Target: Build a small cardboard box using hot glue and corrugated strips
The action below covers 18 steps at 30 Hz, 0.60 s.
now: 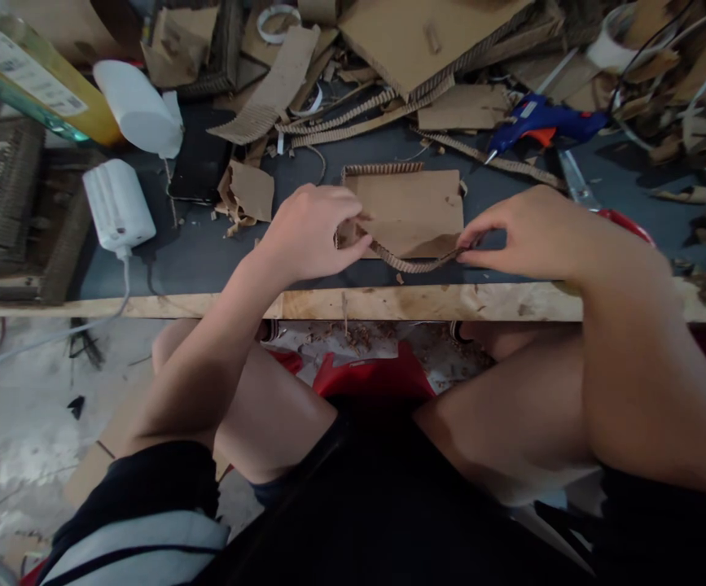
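Observation:
A flat brown cardboard piece (410, 207) lies on the dark table (206, 252), with a corrugated strip glued along its far edge. A thin corrugated cardboard strip (417, 262) runs along its near edge. My left hand (309, 232) pinches the strip's left end against the piece's near-left corner. My right hand (536, 232) pinches the strip's right end at the near-right corner. The strip sags slightly between the two hands.
A blue glue gun (541, 122) lies at the back right, red-handled scissors (602, 207) beside my right hand. A black phone (197, 163), white charger (117, 203), white bottle (138, 106) and cardboard scraps (246, 195) crowd the left and back. The wooden table edge (389, 303) runs near.

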### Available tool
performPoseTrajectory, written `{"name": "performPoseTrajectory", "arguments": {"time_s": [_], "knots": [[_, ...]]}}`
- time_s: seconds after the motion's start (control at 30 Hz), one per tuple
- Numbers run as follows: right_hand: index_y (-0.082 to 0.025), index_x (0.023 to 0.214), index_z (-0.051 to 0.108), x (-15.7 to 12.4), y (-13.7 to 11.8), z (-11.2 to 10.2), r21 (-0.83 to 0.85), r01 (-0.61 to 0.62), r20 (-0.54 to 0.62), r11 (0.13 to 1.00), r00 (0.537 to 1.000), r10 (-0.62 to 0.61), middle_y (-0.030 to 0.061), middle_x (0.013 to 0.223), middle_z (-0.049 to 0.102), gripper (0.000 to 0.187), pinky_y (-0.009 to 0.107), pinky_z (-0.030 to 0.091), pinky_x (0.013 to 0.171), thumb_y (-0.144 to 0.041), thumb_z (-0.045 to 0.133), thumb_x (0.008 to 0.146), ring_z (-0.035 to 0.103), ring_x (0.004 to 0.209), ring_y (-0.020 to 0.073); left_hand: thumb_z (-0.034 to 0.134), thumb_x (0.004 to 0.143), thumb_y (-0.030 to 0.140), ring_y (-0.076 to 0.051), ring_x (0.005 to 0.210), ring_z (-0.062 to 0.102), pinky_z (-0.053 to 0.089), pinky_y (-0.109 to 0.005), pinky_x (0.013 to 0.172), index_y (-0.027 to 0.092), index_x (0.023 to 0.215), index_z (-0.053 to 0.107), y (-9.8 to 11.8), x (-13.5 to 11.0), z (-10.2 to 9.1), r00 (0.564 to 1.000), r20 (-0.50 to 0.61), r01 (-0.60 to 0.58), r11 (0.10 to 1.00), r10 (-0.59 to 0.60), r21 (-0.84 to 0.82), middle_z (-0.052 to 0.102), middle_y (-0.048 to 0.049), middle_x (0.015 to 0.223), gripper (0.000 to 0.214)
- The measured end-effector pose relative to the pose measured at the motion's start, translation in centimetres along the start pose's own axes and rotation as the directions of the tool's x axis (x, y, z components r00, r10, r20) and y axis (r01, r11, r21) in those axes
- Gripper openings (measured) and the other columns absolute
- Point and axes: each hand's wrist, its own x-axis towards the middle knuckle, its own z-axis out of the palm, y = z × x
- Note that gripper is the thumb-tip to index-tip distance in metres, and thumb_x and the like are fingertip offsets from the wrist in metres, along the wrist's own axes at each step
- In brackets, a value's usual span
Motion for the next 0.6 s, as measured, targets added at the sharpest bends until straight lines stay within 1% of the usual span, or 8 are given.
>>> {"name": "performPoseTrajectory", "arguments": {"time_s": [0.07,0.1,0.2,0.27,0.37,0.43,0.5,0.6], "knots": [[-0.030,0.092,0.087,0.0,-0.9,0.0,0.026,0.047,0.006,0.999,0.999,-0.047,0.0020,0.091,0.082,0.010,0.044,0.055,0.077,-0.035,0.077,0.091,0.075,0.085,0.0299,0.064,0.104,0.045,-0.038,0.130,0.073,0.052,-0.051,0.112,0.023,0.116,0.081,1.6,-0.2,0.0,0.992,-0.115,-0.050,0.999,0.052,0.018,0.080,-0.0122,0.137,0.031],[-0.029,0.093,0.087,0.0,-1.4,0.0,0.043,0.079,0.010,0.996,0.997,-0.079,0.0032,0.092,0.083,0.013,0.043,0.054,0.077,-0.035,0.076,0.091,0.076,0.086,0.0302,0.063,0.104,0.047,-0.037,0.129,0.074,0.052,-0.050,0.112,0.023,0.116,0.081,2.5,-0.3,0.1,0.985,-0.151,-0.079,0.997,0.081,0.020,0.081,-0.0118,0.136,0.032],[-0.026,0.097,0.088,0.1,-3.0,0.2,0.142,0.179,0.022,0.974,0.983,-0.184,0.0058,0.095,0.083,0.018,0.040,0.052,0.074,-0.035,0.072,0.095,0.077,0.088,0.0299,0.068,0.103,0.054,-0.033,0.110,0.079,0.055,-0.047,0.104,0.021,0.102,0.081,4.6,-0.6,1.1,0.976,-0.166,-0.137,0.990,0.140,0.027,0.084,-0.0102,0.110,0.035],[-0.028,0.097,0.087,0.1,-3.9,0.5,0.228,0.238,-0.013,0.944,0.970,-0.241,0.0050,0.096,0.083,0.017,0.039,0.053,0.076,-0.034,0.072,0.096,0.078,0.090,0.0293,0.072,0.103,0.047,-0.028,0.095,0.079,0.056,-0.043,0.097,0.021,0.092,0.078,5.4,-0.7,2.0,0.980,-0.136,-0.141,0.990,0.143,0.028,0.082,-0.0063,0.091,0.028],[-0.029,0.093,0.085,0.0,-4.5,0.8,0.333,0.284,-0.131,0.899,0.958,-0.254,0.0041,0.097,0.083,0.016,0.040,0.055,0.083,-0.039,0.074,0.098,0.079,0.092,0.0294,0.071,0.102,0.029,-0.022,0.080,0.076,0.056,-0.038,0.090,0.022,0.079,0.072,5.5,-0.7,2.9,0.984,-0.137,-0.112,0.994,0.113,0.012,0.074,-0.0018,0.074,0.024],[-0.030,0.091,0.084,-0.2,-4.5,0.9,0.382,0.296,-0.209,0.875,0.950,-0.231,0.0043,0.099,0.083,0.019,0.042,0.056,0.087,-0.044,0.075,0.098,0.079,0.094,0.0299,0.071,0.100,0.027,-0.021,0.074,0.074,0.056,-0.036,0.084,0.022,0.071,0.067,5.4,-0.7,3.0,0.980,-0.187,-0.076,0.997,0.071,-0.023,0.071,-0.0010,0.068,0.029],[-0.029,0.091,0.084,-0.4,-4.4,0.6,0.428,0.317,-0.261,0.846,0.940,-0.220,0.0047,0.099,0.083,0.022,0.043,0.057,0.089,-0.049,0.076,0.098,0.078,0.095,0.0299,0.073,0.098,0.028,-0.020,0.071,0.072,0.055,-0.034,0.077,0.022,0.068,0.065,5.5,-0.7,2.7,0.973,-0.229,-0.051,0.992,0.024,-0.113,0.070,-0.0010,0.066,0.031],[-0.030,0.091,0.083,-0.7,-4.7,0.1,0.510,0.315,-0.265,0.800,0.943,-0.202,0.0050,0.099,0.082,0.029,0.044,0.058,0.088,-0.057,0.077,0.098,0.077,0.094,0.0294,0.073,0.095,0.025,-0.017,0.071,0.072,0.054,-0.028,0.069,0.020,0.078,0.073,6.0,-0.9,1.9,0.973,-0.226,-0.032,0.942,-0.046,-0.333,0.076,-0.0018,0.075,0.018]]}}
